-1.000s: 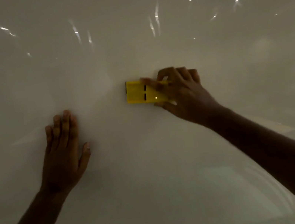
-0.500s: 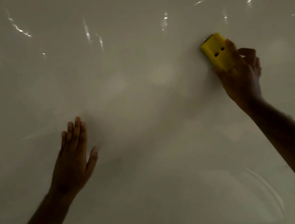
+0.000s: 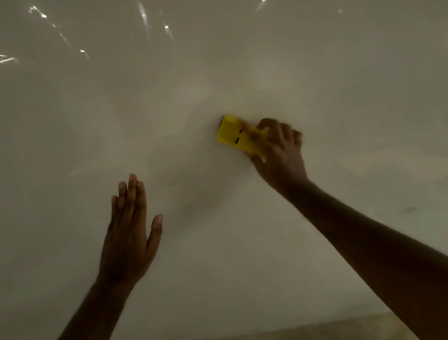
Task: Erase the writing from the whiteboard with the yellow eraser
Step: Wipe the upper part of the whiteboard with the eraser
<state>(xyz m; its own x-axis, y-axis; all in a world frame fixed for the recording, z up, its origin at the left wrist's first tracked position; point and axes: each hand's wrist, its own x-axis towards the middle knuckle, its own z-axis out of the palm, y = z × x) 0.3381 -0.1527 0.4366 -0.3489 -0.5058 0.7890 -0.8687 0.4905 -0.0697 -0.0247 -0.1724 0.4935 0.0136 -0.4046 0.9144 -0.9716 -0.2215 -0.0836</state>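
Eraser (image 3: 233, 134) mid-whiteboard (image 3: 318, 65), clear of edges

You see a dim, murky view: glare streaks on the glossy whiteboard (image 3: 197, 55), motion-blurred right hand (image 3: 279, 154)

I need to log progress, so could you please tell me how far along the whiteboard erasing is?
Done: no writing shows on the glossy whiteboard, though the light is dim. In hand: the right hand presses the yellow rectangular eraser against it; the left hand is open. Left: perhaps a faint smudge.
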